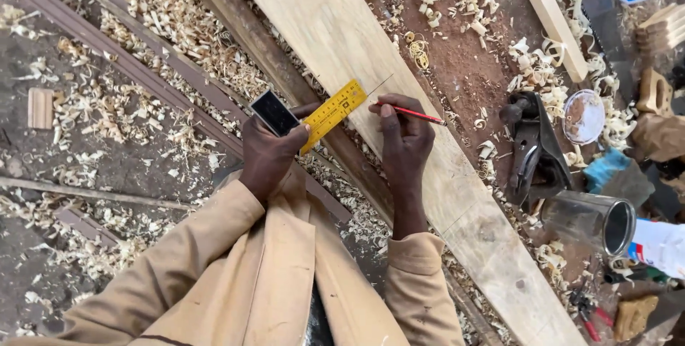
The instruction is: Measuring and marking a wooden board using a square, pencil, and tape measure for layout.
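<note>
A: What lies at the far left of the view?

B: A small wooden block (pixel 40 108) on the dark ground, among scattered wood shavings (pixel 114 103).

A: And the left hand?

B: The left hand (pixel 270 152) is closed around the dark stock of a try square (pixel 307 114). Its yellow graduated blade runs up and to the right from the hand, and the blade's tip lies flat on the pale plank (pixel 335 25).

A: Where is the right hand relative to that blade?

B: The right hand (pixel 404 139) sits just to the right of the blade's tip and rests on the plank. Its fingers are pinched on a red pencil (pixel 417 114). The pencil's tip points left, just beside the blade's end; its tail points right. A thin dark line on the plank extends up from the blade's end.

A: What lies to the right of the plank?

B: On the reddish, shaving-strewn surface (pixel 457 60): a dark hand plane (pixel 535 150), a round tin lid (pixel 584 116) just beyond it, and a metal can (pixel 592 219) on its side nearer the person. A narrow wooden batten (pixel 549 14) lies at upper right.
</note>
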